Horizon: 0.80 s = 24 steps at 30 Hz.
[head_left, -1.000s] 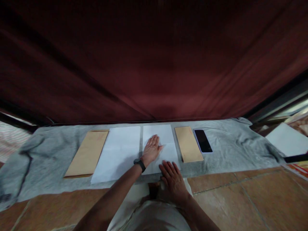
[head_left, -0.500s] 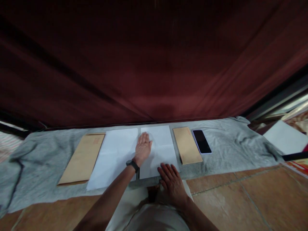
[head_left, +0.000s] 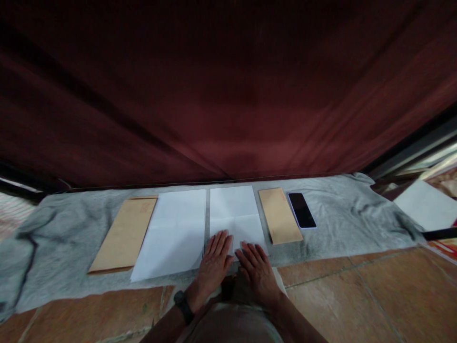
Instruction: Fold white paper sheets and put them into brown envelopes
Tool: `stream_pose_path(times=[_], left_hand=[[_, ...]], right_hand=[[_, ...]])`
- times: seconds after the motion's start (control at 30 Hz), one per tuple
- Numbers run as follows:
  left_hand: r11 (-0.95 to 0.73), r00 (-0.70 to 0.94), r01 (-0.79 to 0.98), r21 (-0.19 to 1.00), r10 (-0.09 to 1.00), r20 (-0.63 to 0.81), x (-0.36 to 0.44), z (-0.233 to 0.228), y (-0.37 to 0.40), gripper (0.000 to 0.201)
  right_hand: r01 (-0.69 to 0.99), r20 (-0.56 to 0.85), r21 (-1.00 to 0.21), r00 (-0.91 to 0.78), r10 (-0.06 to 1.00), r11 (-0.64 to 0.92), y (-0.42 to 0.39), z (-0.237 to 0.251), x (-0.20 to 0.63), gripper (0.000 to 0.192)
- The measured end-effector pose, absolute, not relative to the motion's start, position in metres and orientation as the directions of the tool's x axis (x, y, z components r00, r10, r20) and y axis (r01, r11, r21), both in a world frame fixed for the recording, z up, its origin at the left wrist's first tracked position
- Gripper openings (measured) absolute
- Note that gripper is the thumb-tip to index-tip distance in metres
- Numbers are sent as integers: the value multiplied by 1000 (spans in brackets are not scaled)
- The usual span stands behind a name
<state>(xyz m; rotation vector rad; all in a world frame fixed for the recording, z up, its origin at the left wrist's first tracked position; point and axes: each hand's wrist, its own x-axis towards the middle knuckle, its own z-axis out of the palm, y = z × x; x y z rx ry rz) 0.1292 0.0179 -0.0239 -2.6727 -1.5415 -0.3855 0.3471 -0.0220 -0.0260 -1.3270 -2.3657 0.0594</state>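
Note:
Two white paper sheets lie side by side on a grey cloth (head_left: 342, 214). My left hand (head_left: 213, 263) rests flat on the near edge of the right sheet (head_left: 233, 212), fingers spread, a black watch on the wrist. My right hand (head_left: 257, 274) lies flat beside it on the same sheet's near edge, fingers apart. Neither hand holds anything. The left sheet (head_left: 174, 231) lies untouched. A large brown envelope (head_left: 124, 233) sits left of the sheets, and a smaller brown envelope (head_left: 280, 214) sits to their right.
A black phone (head_left: 302, 209) lies beside the small envelope. A dark red curtain (head_left: 228, 95) hangs behind the cloth. Brown floor tiles (head_left: 357, 295) run along the near side. Another white sheet (head_left: 424, 205) lies at the far right.
My left hand has slid back from the middle of the right sheet to its near edge, beside my right hand. My right hand has stayed in place.

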Motion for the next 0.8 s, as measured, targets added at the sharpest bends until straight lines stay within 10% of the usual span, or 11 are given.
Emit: stream_pose_path(times=[0.8], left_hand=[[-524,491,846,103,839,234,121,-13,-20,62]], right_hand=[[873,252,-265,-346,904,408,-47,-24,405,65]])
